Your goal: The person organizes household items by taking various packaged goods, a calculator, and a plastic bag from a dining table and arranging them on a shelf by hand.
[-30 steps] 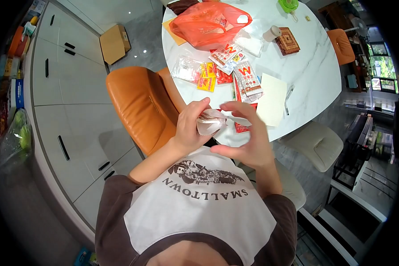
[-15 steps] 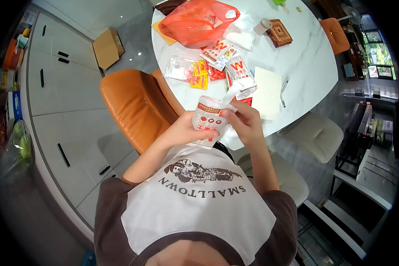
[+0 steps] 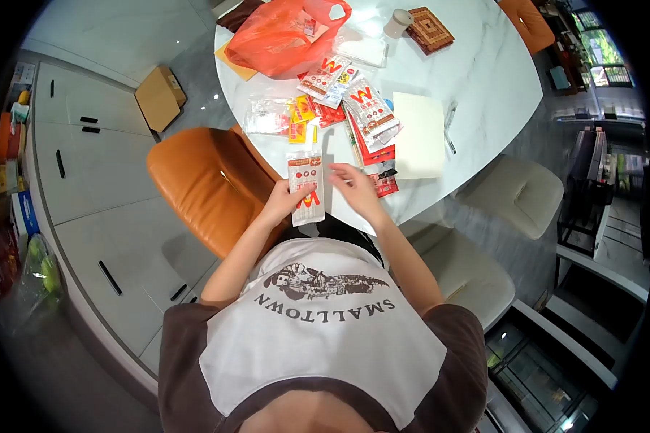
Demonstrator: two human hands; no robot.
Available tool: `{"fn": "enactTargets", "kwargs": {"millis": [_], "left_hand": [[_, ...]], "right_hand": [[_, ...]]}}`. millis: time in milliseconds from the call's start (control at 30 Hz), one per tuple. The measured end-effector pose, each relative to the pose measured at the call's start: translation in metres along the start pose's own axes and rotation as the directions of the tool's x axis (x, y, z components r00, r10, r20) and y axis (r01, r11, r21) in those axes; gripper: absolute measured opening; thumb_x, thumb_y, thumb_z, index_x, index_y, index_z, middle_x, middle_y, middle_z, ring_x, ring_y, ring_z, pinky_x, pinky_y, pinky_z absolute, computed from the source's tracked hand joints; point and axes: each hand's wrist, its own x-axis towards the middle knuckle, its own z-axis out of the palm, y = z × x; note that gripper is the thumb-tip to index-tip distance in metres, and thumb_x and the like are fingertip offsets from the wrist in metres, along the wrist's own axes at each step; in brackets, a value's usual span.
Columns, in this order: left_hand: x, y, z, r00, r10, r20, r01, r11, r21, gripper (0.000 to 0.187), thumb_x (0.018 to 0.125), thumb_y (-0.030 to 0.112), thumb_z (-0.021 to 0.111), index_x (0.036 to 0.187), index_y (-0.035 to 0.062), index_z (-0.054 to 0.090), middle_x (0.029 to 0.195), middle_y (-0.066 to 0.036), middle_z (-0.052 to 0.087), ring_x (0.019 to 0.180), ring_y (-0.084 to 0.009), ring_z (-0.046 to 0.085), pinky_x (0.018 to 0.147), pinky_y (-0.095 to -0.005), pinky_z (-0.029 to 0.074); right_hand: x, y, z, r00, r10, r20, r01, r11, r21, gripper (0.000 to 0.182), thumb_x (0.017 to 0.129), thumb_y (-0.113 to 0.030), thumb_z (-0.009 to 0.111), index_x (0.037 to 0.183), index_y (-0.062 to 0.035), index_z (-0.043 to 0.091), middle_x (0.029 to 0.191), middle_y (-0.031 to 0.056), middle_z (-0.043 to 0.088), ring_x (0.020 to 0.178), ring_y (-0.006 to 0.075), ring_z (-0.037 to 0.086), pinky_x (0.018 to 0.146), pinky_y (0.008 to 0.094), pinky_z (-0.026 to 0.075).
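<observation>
My left hand (image 3: 287,199) grips a flat white packet (image 3: 308,172) with red print by its side, thumb across its front. From the packet's top end a white strip (image 3: 310,136) sticks out. My right hand (image 3: 354,189) is just to the right of the packet, apart from it, fingers loosely spread and nothing visible in them. Beyond my hands on the table lie similar white packets with a red W (image 3: 368,108), small yellow-and-red sachets (image 3: 302,110) and a clear plastic wrapper (image 3: 267,115).
An orange plastic bag (image 3: 278,40) sits at the far side of the marble table (image 3: 484,86). Also there are a cream sheet (image 3: 420,137), a pen (image 3: 451,130), a cup (image 3: 398,24) and a woven coaster (image 3: 430,31). An orange chair (image 3: 202,180) stands at the left.
My right hand has let go of the packet's top end and moved off to the right. The packet, still in my left hand, is now held straighter. The camera view has shifted.
</observation>
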Motion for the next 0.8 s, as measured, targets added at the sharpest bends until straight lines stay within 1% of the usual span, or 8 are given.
{"fn": "enactTargets", "kwargs": {"millis": [100, 233, 333, 433, 467, 600, 700, 800], "left_hand": [[0.037, -0.027, 0.009, 0.991, 0.12, -0.057, -0.111, 0.984, 0.143, 0.023, 0.075, 0.02, 0.064, 0.084, -0.0012, 0.061, 0.067, -0.002, 0.06, 0.057, -0.0058, 0.052, 0.05, -0.022, 0.041], [0.052, -0.017, 0.023, 0.936, 0.245, -0.254, -0.162, 0.938, 0.307, 0.027, 0.071, 0.02, 0.068, 0.083, -0.0027, 0.059, 0.071, -0.008, 0.062, 0.061, -0.0112, 0.058, 0.057, -0.0258, 0.047], [0.056, -0.017, 0.021, 0.864, 0.361, -0.35, -0.215, 0.895, 0.39, 0.046, 0.069, 0.021, 0.069, 0.102, -0.0025, 0.047, 0.084, -0.014, 0.058, 0.072, -0.0175, 0.057, 0.063, -0.0269, 0.046], [0.05, -0.014, 0.021, 0.785, 0.489, -0.381, -0.18, 0.768, 0.615, 0.056, 0.07, 0.019, 0.068, 0.113, -0.0022, 0.038, 0.102, -0.019, 0.048, 0.092, -0.0236, 0.049, 0.077, -0.0308, 0.042], [0.047, -0.01, 0.022, 0.762, 0.529, -0.375, -0.124, 0.687, 0.716, 0.058, 0.07, 0.018, 0.067, 0.116, -0.002, 0.036, 0.106, -0.02, 0.044, 0.098, -0.0256, 0.046, 0.081, -0.0324, 0.04], [0.056, 0.002, 0.028, 0.731, 0.662, -0.165, -0.307, 0.535, 0.787, 0.051, 0.072, 0.015, 0.063, 0.115, 0.0015, 0.041, 0.113, -0.019, 0.04, 0.106, -0.032, 0.038, 0.089, -0.0389, 0.033], [0.075, 0.028, 0.041, 0.733, 0.67, 0.113, -0.373, 0.257, 0.892, 0.046, 0.074, 0.02, 0.059, 0.115, 0.0044, 0.044, 0.116, -0.017, 0.039, 0.107, -0.0325, 0.038, 0.089, -0.041, 0.031], [0.102, 0.033, 0.049, 0.762, 0.645, 0.056, -0.268, 0.235, 0.934, 0.039, 0.078, 0.028, 0.053, 0.112, 0.0078, 0.05, 0.111, -0.016, 0.046, 0.106, -0.0302, 0.04, 0.089, -0.0429, 0.03]], "right_hand": [[0.015, 0.028, -0.04, 0.938, -0.196, -0.284, 0.053, 0.895, -0.443, 0.032, 0.077, -0.011, 0.057, 0.107, -0.0022, 0.051, 0.09, 0.0102, 0.055, 0.086, 0.0243, 0.051, 0.073, 0.0328, 0.041], [0.071, 0.017, -0.084, 0.754, -0.453, -0.475, 0.198, 0.847, -0.492, 0.034, 0.075, -0.017, 0.058, 0.102, 0.0001, 0.05, 0.098, 0.0146, 0.053, 0.095, 0.028, 0.048, 0.081, 0.036, 0.039], [0.112, 0.018, -0.092, 0.914, -0.208, -0.349, -0.092, 0.732, -0.675, 0.04, 0.071, -0.024, 0.062, 0.1, 0.0014, 0.05, 0.102, 0.0183, 0.052, 0.098, 0.0299, 0.048, 0.082, 0.0382, 0.04], [0.129, 0.019, -0.08, 0.975, -0.02, -0.221, -0.135, 0.737, -0.662, 0.045, 0.066, -0.024, 0.066, 0.1, 0.0017, 0.052, 0.093, 0.0201, 0.057, 0.09, 0.0327, 0.054, 0.078, 0.0381, 0.044], [0.136, 0.036, -0.075, 0.988, -0.065, -0.138, -0.049, 0.721, -0.691, 0.045, 0.064, -0.024, 0.067, 0.098, 0.0013, 0.052, 0.086, 0.0199, 0.059, 0.082, 0.0337, 0.057, 0.075, 0.0387, 0.045], [0.11, 0.012, -0.05, 0.991, -0.028, -0.133, -0.082, 0.655, -0.751, 0.063, 0.061, -0.031, 0.071, 0.11, -0.0014, 0.047, 0.118, 0.0204, 0.039, 0.112, 0.0333, 0.035, 0.087, 0.0426, 0.035], [0.103, 0.037, -0.049, 0.875, -0.346, -0.338, -0.021, 0.671, -0.741, 0.073, 0.061, -0.034, 0.07, 0.118, -0.0011, 0.039, 0.113, 0.0187, 0.042, 0.109, 0.0317, 0.034, 0.089, 0.0445, 0.032], [0.103, 0.044, -0.058, 0.903, -0.139, -0.407, -0.158, 0.773, -0.615, 0.077, 0.064, -0.032, 0.068, 0.121, 0.0033, 0.031, 0.113, 0.0216, 0.042, 0.107, 0.0356, 0.038, 0.088, 0.0422, 0.034]]}}
